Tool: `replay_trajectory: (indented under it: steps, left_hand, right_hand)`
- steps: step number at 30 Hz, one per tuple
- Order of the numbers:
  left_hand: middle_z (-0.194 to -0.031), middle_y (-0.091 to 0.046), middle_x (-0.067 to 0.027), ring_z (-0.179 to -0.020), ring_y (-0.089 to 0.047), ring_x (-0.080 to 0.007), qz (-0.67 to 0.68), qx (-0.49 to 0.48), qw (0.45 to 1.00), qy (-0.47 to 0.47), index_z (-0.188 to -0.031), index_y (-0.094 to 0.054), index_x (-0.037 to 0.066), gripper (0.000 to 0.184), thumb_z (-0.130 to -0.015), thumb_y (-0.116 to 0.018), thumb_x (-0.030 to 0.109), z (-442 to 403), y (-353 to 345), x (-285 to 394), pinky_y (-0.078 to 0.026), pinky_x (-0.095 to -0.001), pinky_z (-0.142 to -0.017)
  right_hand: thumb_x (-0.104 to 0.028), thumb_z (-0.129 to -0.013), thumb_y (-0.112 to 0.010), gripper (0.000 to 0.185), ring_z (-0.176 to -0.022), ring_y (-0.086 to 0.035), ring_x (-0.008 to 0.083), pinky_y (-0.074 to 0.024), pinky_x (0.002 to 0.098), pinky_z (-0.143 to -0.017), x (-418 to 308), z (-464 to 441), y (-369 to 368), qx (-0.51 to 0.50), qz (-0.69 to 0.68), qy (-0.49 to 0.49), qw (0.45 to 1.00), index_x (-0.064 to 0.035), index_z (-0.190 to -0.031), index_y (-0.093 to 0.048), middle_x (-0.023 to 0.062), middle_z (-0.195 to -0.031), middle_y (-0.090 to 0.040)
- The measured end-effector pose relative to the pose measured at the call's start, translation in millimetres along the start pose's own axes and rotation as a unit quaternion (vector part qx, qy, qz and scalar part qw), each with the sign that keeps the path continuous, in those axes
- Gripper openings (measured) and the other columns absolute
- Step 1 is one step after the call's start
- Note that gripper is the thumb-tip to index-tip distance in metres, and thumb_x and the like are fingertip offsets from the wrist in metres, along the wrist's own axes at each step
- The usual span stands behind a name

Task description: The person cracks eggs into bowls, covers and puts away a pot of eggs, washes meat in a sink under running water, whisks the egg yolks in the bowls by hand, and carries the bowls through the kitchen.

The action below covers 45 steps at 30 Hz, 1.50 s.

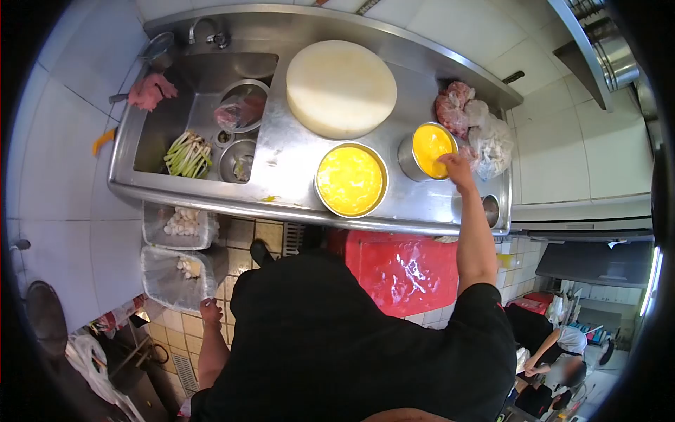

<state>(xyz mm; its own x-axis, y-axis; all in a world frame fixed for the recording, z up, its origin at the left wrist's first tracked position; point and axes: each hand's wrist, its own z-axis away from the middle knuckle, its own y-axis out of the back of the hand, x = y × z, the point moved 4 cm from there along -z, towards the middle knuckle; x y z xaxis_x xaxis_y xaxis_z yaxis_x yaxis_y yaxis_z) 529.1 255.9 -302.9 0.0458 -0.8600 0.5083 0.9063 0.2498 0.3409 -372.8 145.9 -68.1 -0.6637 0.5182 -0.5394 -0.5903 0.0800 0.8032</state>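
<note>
My right hand (pixel 457 171) grips the near-right rim of a deep round metal pot (pixel 406 159). Yellow liquid (pixel 430 146), like beaten egg, fills much of the pot. To its left on the steel counter sits a wider metal bowl (pixel 385 184) of the same yellow liquid (pixel 350 179), with foam on top. My left hand (pixel 210 308) hangs low at my side, next to the edge of a plastic-lined bin (pixel 158 281); its fingers look loosely apart, with nothing seen in them.
A thick round cutting board (pixel 341 88) lies behind the bowl. The sink (pixel 155 133) on the left holds green onions (pixel 188 155) and metal bowls. Bagged meat (pixel 455 105) lies at the back right. Below are a red tub (pixel 408 274) and bins. Co-workers (pixel 555 352) stand far right.
</note>
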Motion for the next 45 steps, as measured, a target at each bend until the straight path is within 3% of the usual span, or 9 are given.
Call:
replay_trajectory:
  steps: [2,5,15,18,21,24,34,37,45]
  left_hand:
    - [-0.077,-0.055,-0.0047,-0.057,-0.051,-0.014,-0.039,-0.004,0.999,0.008,-0.112,-0.047,0.013,0.029,-0.088,-0.062,0.016,1,3,0,-0.038,-0.0276,-0.045]
    - [-0.077,-0.054,-0.0051,-0.057,-0.051,-0.0148,-0.015,0.001,1.0,0.011,-0.112,-0.047,0.014,0.028,-0.088,-0.062,0.016,6,2,4,-0.039,-0.0283,-0.045]
    - [-0.08,-0.056,-0.0056,-0.058,-0.052,-0.0159,-0.02,0.001,1.0,0.014,-0.113,-0.047,0.015,0.028,-0.089,-0.062,0.017,-3,-1,-4,-0.038,-0.029,-0.045]
    - [-0.079,-0.055,-0.006,-0.057,-0.052,-0.0161,-0.05,0.007,0.999,0.008,-0.114,-0.047,0.014,0.028,-0.09,-0.061,0.017,-1,0,6,-0.038,-0.0293,-0.044]
    - [-0.08,-0.056,-0.0071,-0.057,-0.052,-0.0159,-0.025,0.009,0.999,0.019,-0.113,-0.047,0.014,0.028,-0.09,-0.062,0.017,2,0,4,-0.039,-0.0288,-0.044]
    - [-0.08,-0.055,-0.0064,-0.056,-0.052,-0.0157,-0.025,-0.006,1.0,-0.004,-0.112,-0.048,0.015,0.027,-0.089,-0.062,0.018,2,0,7,-0.039,-0.0286,-0.044]
    - [-0.076,-0.051,-0.0037,-0.054,-0.051,-0.0141,-0.009,0.0,1.0,-0.001,-0.112,-0.048,0.013,0.025,-0.09,-0.06,0.017,0,0,15,-0.036,-0.0255,-0.041]
    - [-0.074,-0.051,-0.0037,-0.053,-0.051,-0.0142,-0.022,0.003,1.0,0.003,-0.11,-0.048,0.012,0.025,-0.089,-0.062,0.016,4,-1,24,-0.036,-0.0263,-0.04]
    - [-0.076,-0.053,-0.0046,-0.055,-0.051,-0.0146,-0.029,0.002,1.0,-0.005,-0.113,-0.049,0.012,0.026,-0.09,-0.061,0.017,5,-2,26,-0.038,-0.0278,-0.043]
  right_hand:
    - [-0.017,-0.087,-0.061,0.019,-0.074,-0.06,0.0187,-0.0473,0.0317,-0.072,9,-4,21,0.239,0.007,0.012,0.971,0.0004,-0.089,-0.07,0.0091,-0.08,-0.068]
    - [-0.016,-0.088,-0.06,0.019,-0.073,-0.06,0.0204,-0.0471,0.033,-0.072,9,-1,-8,0.006,0.009,-0.048,0.999,0.0,-0.09,-0.07,0.0098,-0.08,-0.068]
    - [-0.015,-0.091,-0.058,0.02,-0.081,-0.064,0.0191,-0.0483,0.0324,-0.076,2,-2,16,0.211,-0.088,0.035,0.973,-0.0008,-0.094,-0.071,0.0108,-0.084,-0.069]
    - [-0.015,-0.091,-0.057,0.02,-0.087,-0.065,0.0207,-0.0483,0.0318,-0.078,-11,6,-1,-0.034,0.007,-0.054,0.998,0.0005,-0.094,-0.07,0.0122,-0.09,-0.07]
    - [-0.017,-0.091,-0.059,0.021,-0.087,-0.064,0.0204,-0.0482,0.0317,-0.079,-11,8,29,0.278,0.043,0.043,0.959,0.0012,-0.093,-0.07,0.0119,-0.091,-0.07]
    - [-0.019,-0.089,-0.061,0.022,-0.088,-0.064,0.0199,-0.0482,0.0324,-0.079,5,1,-1,0.0,0.045,-0.051,0.998,0.0012,-0.093,-0.07,0.012,-0.093,-0.07]
    - [-0.02,-0.088,-0.061,0.022,-0.074,-0.061,0.0166,-0.0476,0.0306,-0.074,27,-4,24,0.243,-0.004,0.054,0.969,0.0007,-0.092,-0.07,0.0078,-0.08,-0.068]
    - [-0.017,-0.088,-0.059,0.021,-0.077,-0.062,0.0168,-0.0477,0.0303,-0.075,19,2,-2,0.018,0.042,-0.03,0.998,0.0003,-0.093,-0.07,0.0088,-0.084,-0.069]
    - [-0.016,-0.09,-0.058,0.02,-0.079,-0.063,0.0168,-0.0478,0.0306,-0.073,26,-7,10,0.119,0.018,0.027,0.992,0.0009,-0.091,-0.069,0.0085,-0.087,-0.07]
